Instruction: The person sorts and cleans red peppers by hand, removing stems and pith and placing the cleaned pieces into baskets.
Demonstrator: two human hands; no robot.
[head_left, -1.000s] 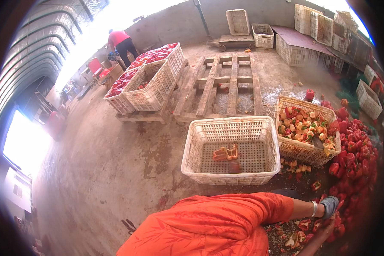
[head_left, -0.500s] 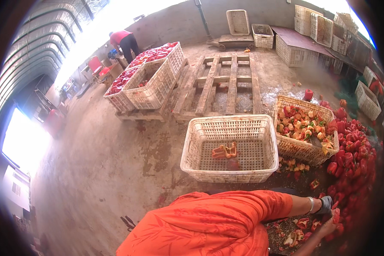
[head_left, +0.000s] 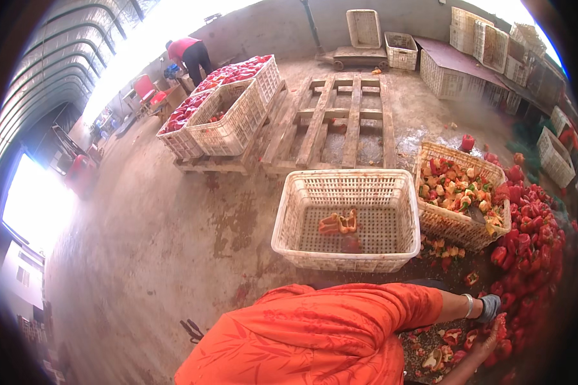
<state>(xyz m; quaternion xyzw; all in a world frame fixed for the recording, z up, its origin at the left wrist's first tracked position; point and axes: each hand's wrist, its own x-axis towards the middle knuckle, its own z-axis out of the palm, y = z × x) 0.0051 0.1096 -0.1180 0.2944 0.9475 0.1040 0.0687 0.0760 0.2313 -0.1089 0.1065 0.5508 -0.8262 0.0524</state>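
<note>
At the lower right, my left hand (head_left: 490, 308), in a grey glove, is curled closed beside the red peppers; what it grips, if anything, is hidden. Just below it, my bare right hand (head_left: 487, 342) is closed around a red bell pepper (head_left: 501, 326). A large heap of red bell peppers (head_left: 525, 256) lies just beyond both hands. Cut pepper pieces (head_left: 434, 358) are scattered on the floor by my right forearm. A white plastic crate (head_left: 345, 264) stands ahead of me, with pale orange-red pepper pieces (head_left: 338, 222) on its bottom.
A crate of pepper cores and scraps (head_left: 459, 232) stands between the white crate and the heap. Behind are a wooden pallet (head_left: 350, 131) and pepper-filled crates (head_left: 263, 83) on another pallet. Crates (head_left: 401, 54) line the back wall. Another person (head_left: 189, 54) bends over at the far left.
Both hands have shifted slightly left, the right one also a little upward, with the red bell pepper still in the right hand. The view has tilted slightly; the crates have not moved.
</note>
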